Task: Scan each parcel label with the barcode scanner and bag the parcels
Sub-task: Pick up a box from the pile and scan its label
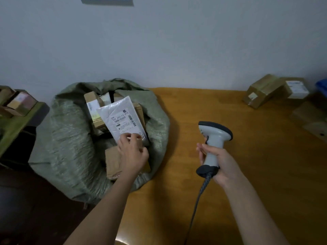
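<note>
The left hand [133, 150] sits a little left of the frame's centre, its fingers curled and pinching the lower edge of a white plastic mailer parcel [122, 119], which lies tilted, label up, in the open mouth of a green woven sack [70, 138]; the printed label with its barcodes faces the camera. Right of centre, the right hand [223, 165] is wrapped round the handle of a grey-and-black barcode scanner [213, 138], held upright above the desk [247, 174] with its dark-rimmed head turned toward the upper right of the frame and its braided cable [198, 200] running down to the bottom edge. Under and behind the mailer, inside the sack, lie several brown cardboard boxes: one with a white label [92, 106] stands at the upper left of the opening, and a crumpled brown parcel [113, 161] lies just below the left hand, partly hidden by it. The sack slumps against the left end of the orange-brown wooden desk, its rim folded outward. At the upper right of the frame, well apart from both hands, a cluster of taped cardboard boxes [261, 91] rests on the far corner of the desk, one of them carrying a white label, with something blue at the very edge beside them. At the left edge, more small boxes [17, 103] sit on a green surface. A plain pale wall [159, 41] fills the upper half of the frame
</note>
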`<control>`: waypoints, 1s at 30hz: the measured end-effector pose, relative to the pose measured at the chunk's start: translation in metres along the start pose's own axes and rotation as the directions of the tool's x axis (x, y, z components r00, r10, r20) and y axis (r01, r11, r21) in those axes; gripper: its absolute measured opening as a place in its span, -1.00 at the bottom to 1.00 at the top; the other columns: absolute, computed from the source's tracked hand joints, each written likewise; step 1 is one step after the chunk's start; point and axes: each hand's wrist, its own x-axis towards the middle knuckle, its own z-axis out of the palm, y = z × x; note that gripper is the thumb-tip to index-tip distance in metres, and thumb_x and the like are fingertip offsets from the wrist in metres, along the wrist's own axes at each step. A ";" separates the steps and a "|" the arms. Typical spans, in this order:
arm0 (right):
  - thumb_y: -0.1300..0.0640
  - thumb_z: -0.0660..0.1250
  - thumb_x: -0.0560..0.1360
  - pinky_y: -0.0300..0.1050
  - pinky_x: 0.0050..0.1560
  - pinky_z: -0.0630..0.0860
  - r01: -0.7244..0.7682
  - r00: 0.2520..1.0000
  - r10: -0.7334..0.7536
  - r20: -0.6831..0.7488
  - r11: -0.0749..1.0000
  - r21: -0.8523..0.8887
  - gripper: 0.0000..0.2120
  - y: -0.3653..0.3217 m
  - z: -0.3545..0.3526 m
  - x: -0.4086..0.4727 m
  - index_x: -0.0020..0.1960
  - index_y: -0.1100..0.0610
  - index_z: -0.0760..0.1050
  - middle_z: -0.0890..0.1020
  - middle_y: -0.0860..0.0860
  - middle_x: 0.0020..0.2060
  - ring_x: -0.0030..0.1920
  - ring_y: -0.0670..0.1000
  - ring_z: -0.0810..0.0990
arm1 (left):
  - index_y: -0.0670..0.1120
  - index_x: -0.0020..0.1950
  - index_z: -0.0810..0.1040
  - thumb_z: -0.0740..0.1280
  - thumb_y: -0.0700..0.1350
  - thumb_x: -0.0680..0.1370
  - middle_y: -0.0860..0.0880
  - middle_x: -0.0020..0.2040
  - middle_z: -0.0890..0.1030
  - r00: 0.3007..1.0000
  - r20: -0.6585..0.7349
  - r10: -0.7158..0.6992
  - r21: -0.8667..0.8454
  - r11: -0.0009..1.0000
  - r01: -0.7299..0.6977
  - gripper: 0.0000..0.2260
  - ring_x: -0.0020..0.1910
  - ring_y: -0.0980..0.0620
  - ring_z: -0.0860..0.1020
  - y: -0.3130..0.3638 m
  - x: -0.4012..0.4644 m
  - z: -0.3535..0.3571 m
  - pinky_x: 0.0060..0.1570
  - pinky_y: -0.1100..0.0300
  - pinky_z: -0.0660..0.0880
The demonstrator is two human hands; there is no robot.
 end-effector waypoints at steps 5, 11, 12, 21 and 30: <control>0.35 0.38 0.47 -0.29 -0.40 0.52 0.180 0.984 -0.180 -0.003 0.981 -0.079 -0.71 -0.058 -0.036 0.001 0.17 0.19 0.48 0.56 0.12 0.01 -0.30 -0.07 0.58 | -0.13 0.11 0.49 0.37 -0.25 0.40 -0.17 0.16 0.35 0.992 0.021 0.126 -0.045 0.991 -0.125 -0.71 0.19 -0.15 0.31 0.070 0.023 0.037 0.17 -0.04 0.30; 0.35 0.37 0.48 -0.31 -0.46 0.45 0.312 0.946 -0.322 -0.049 0.940 -0.140 -0.76 -0.154 -0.084 0.017 0.10 0.17 0.45 0.52 0.10 -0.02 -0.37 -0.11 0.51 | -0.13 0.10 0.50 0.32 -0.28 0.43 -0.15 0.15 0.39 0.955 0.068 0.287 -0.099 0.955 -0.280 -0.74 0.19 -0.15 0.34 0.195 0.052 0.101 0.17 -0.02 0.31; 0.36 0.37 0.48 -0.32 -0.46 0.45 0.320 0.942 -0.330 -0.056 0.937 -0.136 -0.75 -0.170 -0.092 0.022 0.10 0.16 0.45 0.53 0.10 -0.04 -0.37 -0.11 0.50 | -0.13 0.10 0.50 0.32 -0.28 0.43 -0.15 0.14 0.39 0.950 0.080 0.301 -0.115 0.950 -0.291 -0.75 0.19 -0.13 0.34 0.217 0.056 0.114 0.16 0.00 0.30; 0.37 0.37 0.48 -0.32 -0.46 0.44 0.281 0.944 -0.290 -0.159 0.957 -0.075 -0.80 -0.287 -0.164 0.109 0.05 0.16 0.52 0.58 0.08 -0.10 -0.35 -0.09 0.49 | -0.12 0.36 0.36 0.34 -0.10 0.53 -0.12 0.30 0.34 0.874 0.260 0.411 -0.196 0.909 -0.369 -0.58 0.28 -0.12 0.37 0.387 0.108 0.260 0.22 0.02 0.37; 0.36 0.37 0.49 -0.30 -0.40 0.47 0.209 0.954 -0.209 -0.214 0.978 -0.023 -0.71 -0.320 -0.226 0.165 0.18 0.16 0.52 0.58 0.08 -0.05 -0.32 -0.09 0.52 | -0.06 0.59 -0.20 0.47 0.19 0.41 -0.18 0.55 0.03 0.856 0.457 0.241 -0.132 0.970 -0.203 0.05 0.50 -0.23 0.14 0.468 0.167 0.364 0.43 -0.14 0.20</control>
